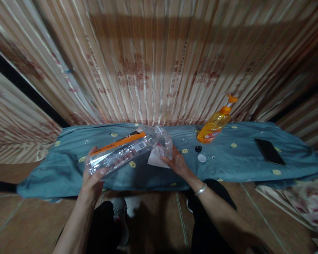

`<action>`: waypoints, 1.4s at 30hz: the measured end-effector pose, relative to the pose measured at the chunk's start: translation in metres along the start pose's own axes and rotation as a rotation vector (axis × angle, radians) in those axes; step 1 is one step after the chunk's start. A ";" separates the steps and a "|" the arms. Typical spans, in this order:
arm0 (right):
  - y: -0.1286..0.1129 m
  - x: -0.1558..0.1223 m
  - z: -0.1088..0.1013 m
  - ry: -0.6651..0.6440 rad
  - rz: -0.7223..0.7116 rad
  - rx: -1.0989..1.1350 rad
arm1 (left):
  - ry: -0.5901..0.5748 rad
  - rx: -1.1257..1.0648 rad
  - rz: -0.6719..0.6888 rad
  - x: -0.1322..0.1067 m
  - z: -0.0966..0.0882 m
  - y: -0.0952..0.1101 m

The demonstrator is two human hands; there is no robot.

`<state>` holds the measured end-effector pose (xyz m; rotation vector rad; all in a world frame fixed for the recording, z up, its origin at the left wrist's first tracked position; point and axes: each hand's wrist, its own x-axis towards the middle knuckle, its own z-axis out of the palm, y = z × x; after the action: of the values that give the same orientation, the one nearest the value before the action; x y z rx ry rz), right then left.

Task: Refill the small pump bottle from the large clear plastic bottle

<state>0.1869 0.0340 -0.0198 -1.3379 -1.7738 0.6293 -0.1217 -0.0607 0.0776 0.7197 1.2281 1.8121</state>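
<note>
My left hand [94, 176] is wrapped round the base of a large clear plastic bottle [122, 150] with an orange label and a barcode. The bottle is tilted, its neck end pointing up and right. Against that end is a smaller clear plastic piece [167, 139], a cup or cut bottle part; I cannot tell which. My right hand [178, 162] grips this piece from the right, fingers partly hidden behind it. A white sheet, paper or tissue [157, 158], hangs under the right thumb. Any liquid in the big bottle cannot be made out.
On the teal patterned cloth [243, 169] stand or lie an orange pump bottle [214, 125], a small black cap [198, 149], a white disc [201, 157] and a dark phone [269, 151]. A striped curtain [159, 63] hangs behind; tiled floor [161, 218] lies below.
</note>
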 end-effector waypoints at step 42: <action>-0.007 -0.001 -0.002 -0.098 0.011 0.022 | -0.107 0.111 0.095 -0.001 0.002 0.006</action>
<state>0.1850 0.0307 -0.0140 -1.3228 -1.8336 0.7294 -0.1216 -0.0615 0.0841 0.9395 1.2492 1.7684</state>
